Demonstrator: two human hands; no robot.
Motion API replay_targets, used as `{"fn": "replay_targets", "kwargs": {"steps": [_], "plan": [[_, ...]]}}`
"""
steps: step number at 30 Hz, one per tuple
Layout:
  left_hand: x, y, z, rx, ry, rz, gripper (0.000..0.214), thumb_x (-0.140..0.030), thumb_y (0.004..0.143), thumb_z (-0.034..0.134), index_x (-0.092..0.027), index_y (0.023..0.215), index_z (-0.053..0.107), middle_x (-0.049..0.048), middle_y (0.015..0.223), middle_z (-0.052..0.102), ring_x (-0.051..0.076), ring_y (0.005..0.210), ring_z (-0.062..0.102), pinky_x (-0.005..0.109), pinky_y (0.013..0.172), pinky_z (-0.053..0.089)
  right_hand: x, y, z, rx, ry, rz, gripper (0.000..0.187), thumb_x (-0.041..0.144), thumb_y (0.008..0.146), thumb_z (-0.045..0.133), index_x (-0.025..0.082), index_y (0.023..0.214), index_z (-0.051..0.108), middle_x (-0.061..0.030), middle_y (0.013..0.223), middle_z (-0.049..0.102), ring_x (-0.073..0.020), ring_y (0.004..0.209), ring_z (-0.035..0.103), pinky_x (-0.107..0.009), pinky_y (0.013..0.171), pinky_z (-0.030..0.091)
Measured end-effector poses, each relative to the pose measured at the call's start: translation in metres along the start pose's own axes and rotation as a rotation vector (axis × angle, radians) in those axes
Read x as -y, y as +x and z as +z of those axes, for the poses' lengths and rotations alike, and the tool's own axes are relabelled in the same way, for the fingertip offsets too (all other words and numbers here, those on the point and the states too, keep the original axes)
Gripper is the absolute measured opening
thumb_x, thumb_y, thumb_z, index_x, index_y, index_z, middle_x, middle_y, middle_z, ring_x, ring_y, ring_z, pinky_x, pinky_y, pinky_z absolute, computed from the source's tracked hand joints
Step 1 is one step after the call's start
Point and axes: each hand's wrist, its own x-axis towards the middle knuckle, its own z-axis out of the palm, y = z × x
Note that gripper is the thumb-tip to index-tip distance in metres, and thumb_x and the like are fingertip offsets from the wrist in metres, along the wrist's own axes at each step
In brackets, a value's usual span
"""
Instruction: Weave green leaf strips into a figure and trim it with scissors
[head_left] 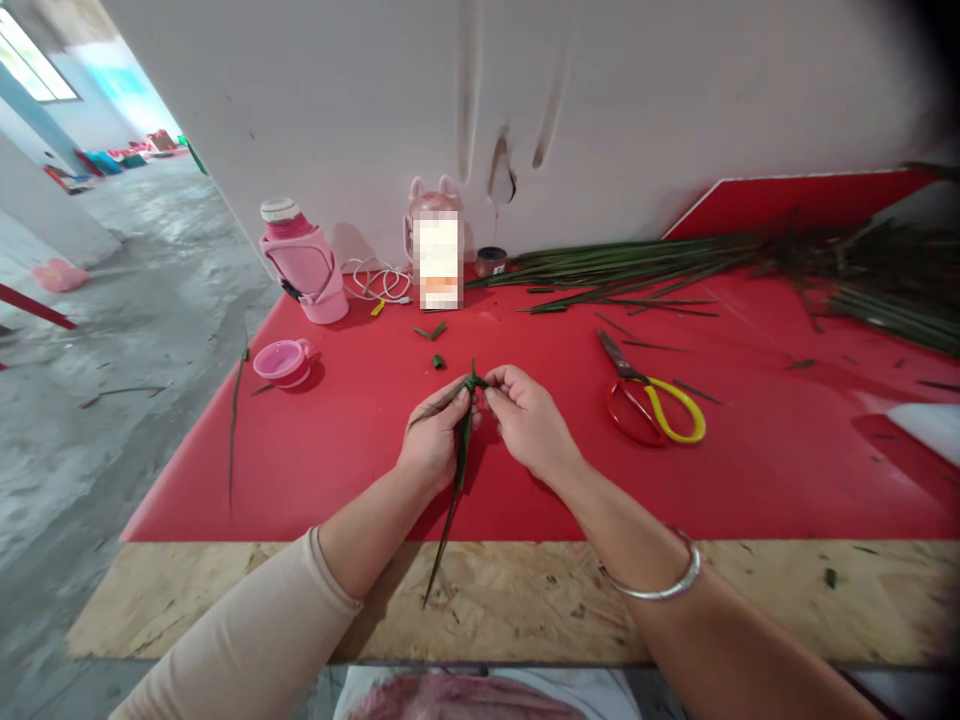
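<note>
My left hand (437, 438) and my right hand (529, 420) meet over the red table cover (315, 460), both pinched on a long green leaf strip (457, 480). The strip is folded into a small knot between my fingertips. Its loose ends trail down toward me across the wooden table edge. A silver bangle (660, 580) sits on my right wrist.
Red-and-yellow scissors (651, 400) lie to the right of my hands. A pile of long green leaves (675, 262) stretches along the back right. At the back left stand a pink bottle (304, 262), a pink cup lid (281, 360), a white cable (379, 280) and a pink container (435, 250). Cut leaf bits (431, 332) lie nearby.
</note>
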Motion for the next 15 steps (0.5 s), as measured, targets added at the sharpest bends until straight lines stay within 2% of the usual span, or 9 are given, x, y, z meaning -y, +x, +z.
{"fn": "replay_targets", "kwargs": {"steps": [4,8,15], "plan": [[0.000,0.000,-0.001,0.013,0.011,0.020,0.022,-0.012,0.063,0.070,-0.013,0.085,0.070,-0.0002,0.060,0.063,0.006,0.050,0.054,0.020,0.055,0.047,0.009,-0.001,0.000,0.013,0.065,0.022,0.009,0.024,0.076,0.047,0.019,0.076,0.055,0.0060,0.055,0.046,-0.0085,0.047,0.039,-0.021,0.048,0.033],[-0.001,0.000,-0.002,0.012,0.006,0.010,0.023,-0.012,0.063,0.071,-0.014,0.086,0.070,0.0001,0.063,0.064,0.007,0.052,0.055,0.020,0.056,0.047,0.010,0.001,-0.002,0.006,0.053,-0.018,0.012,0.027,0.075,0.053,0.018,0.074,0.060,0.0023,0.061,0.056,-0.0111,0.056,0.050,-0.022,0.054,0.040],[-0.002,0.000,-0.003,0.034,0.014,-0.013,0.023,-0.012,0.062,0.072,-0.015,0.085,0.070,0.0010,0.069,0.067,0.006,0.054,0.056,0.020,0.059,0.049,-0.002,0.004,0.000,-0.005,0.118,-0.013,0.018,0.030,0.074,0.058,0.018,0.084,0.067,-0.0018,0.073,0.067,-0.0154,0.070,0.061,-0.028,0.068,0.048]]}}
